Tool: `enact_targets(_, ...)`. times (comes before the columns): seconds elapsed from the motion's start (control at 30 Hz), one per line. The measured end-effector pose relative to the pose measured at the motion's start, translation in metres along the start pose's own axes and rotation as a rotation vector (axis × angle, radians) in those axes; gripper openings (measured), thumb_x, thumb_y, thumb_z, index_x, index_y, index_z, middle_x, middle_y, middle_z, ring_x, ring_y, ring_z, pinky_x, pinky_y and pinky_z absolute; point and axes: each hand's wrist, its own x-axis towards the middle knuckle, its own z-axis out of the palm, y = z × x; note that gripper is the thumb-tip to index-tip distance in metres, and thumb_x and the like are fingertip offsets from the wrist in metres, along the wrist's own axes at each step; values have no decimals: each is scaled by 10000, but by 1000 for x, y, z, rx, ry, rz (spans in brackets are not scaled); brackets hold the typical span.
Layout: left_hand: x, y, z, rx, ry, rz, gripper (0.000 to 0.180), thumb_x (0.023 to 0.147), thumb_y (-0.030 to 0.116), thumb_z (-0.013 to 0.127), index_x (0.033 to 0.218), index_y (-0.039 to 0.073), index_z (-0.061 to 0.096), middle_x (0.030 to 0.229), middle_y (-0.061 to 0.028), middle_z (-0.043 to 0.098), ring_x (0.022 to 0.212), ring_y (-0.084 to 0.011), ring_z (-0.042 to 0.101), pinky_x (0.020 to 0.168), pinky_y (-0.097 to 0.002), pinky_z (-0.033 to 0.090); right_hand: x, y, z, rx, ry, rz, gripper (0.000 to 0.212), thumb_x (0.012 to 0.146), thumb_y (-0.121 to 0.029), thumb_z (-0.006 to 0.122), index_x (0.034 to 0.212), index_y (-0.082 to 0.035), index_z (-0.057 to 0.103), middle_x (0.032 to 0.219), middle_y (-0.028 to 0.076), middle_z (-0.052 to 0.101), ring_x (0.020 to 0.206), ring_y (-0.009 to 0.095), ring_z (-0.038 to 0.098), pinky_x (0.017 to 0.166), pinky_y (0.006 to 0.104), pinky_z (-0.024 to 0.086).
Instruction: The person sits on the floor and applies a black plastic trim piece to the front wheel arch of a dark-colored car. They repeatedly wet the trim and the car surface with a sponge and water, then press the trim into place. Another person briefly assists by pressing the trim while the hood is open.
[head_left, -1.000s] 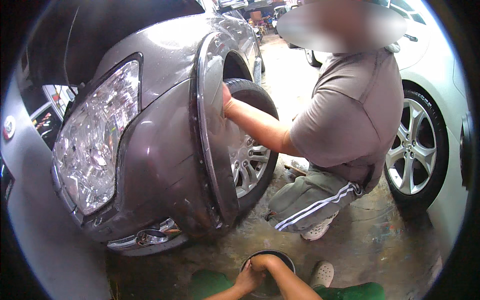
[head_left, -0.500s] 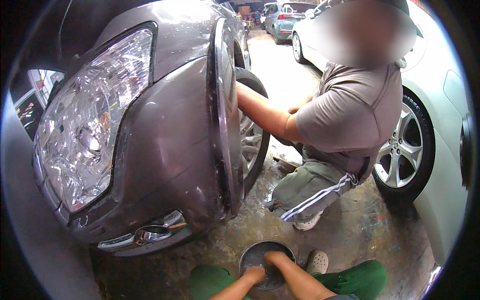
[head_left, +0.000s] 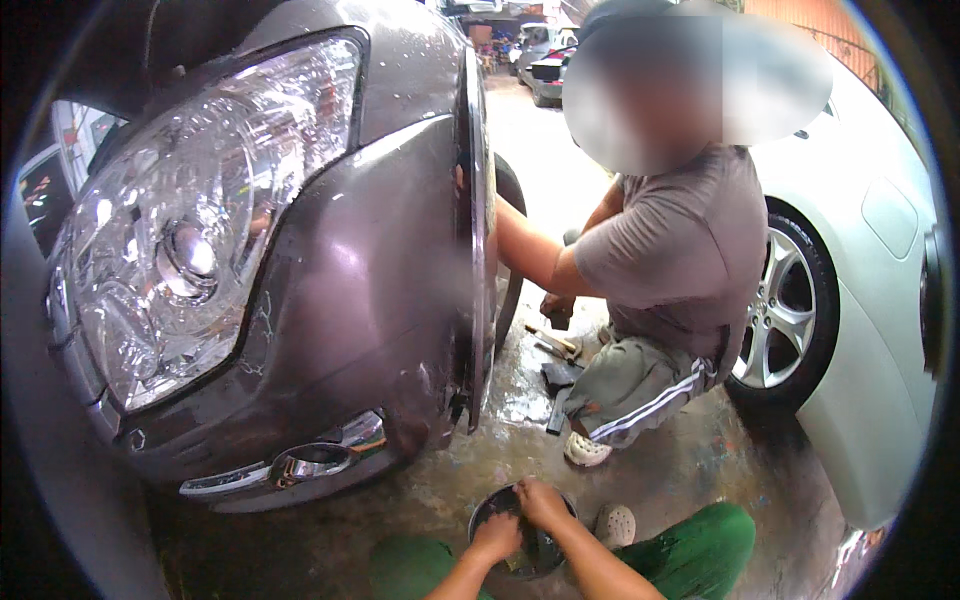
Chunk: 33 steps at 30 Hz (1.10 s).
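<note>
Between my knees stands a round dark basin [head_left: 546, 556] on the floor, with something dark and wet-looking inside it. My left hand [head_left: 497, 537] reaches down into the basin; its fingers are blurred against the dark inside. At the basin's far rim is my right hand [head_left: 541, 504], its fingers curled closed. A dark strip shows between my two hands, but I cannot make out what it is or whether either hand grips it. The dark car bumper [head_left: 350, 290], with a clear headlight [head_left: 200, 230] and a chrome-trimmed lower lamp [head_left: 310, 462], is close ahead on the left.
A co-worker [head_left: 680, 250] in a grey shirt crouches ahead, one arm reaching behind the car's front fender edge. Hand tools [head_left: 553, 342] and a dark block [head_left: 557, 410] lie on the wet floor by that person. A silver car [head_left: 860, 300] stands at the right.
My right hand has lifted from inside the basin to its far rim, and my left hand has shifted slightly left. The co-worker now shows a second hand low down. My view has shifted.
</note>
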Motion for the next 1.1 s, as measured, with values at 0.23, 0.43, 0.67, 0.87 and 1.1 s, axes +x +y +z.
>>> enact_targets(0.23,22,-20,-60,-169,589,-146,407,956,316,634,1261,47,640,1231,-186,645,1170,-412,579,992,-516,473,-23,3,-25,85,235,-150,204,991,-207,592,1078,-33,654,1156,239,641,1104,443,596,926,504,478)
enact_targets(0.43,76,-4,-39,-189,324,-4,397,990,401,568,1160,61,685,1150,-207,689,1114,-425,620,938,-535,491,-12,63,-3,29,399,-197,205,984,-213,602,1063,-34,663,1271,183,621,1211,419,555,988,472,460)
enact_targets(0.67,82,-2,-30,-246,196,-79,425,1002,435,536,1044,57,726,1050,-222,712,1005,-443,661,873,-543,506,-25,64,3,308,183,26,209,979,-217,609,1074,-38,656,1318,197,618,1195,411,584,1009,472,467)
enact_targets(0.87,99,-12,-33,-310,99,-121,478,979,436,563,1059,-6,726,1075,-275,700,1042,-452,660,898,-523,507,-27,59,13,-16,276,-238,210,954,-215,630,1078,-51,671,1363,176,588,1175,409,586,998,486,475)
enact_targets(1.1,92,3,-36,-208,115,-134,495,962,451,572,1046,-15,718,1060,-283,697,1035,-464,655,904,-519,502,-38,55,4,-99,218,-205,187,923,-188,650,1062,-70,689,1319,155,599,1157,382,589,951,478,511)
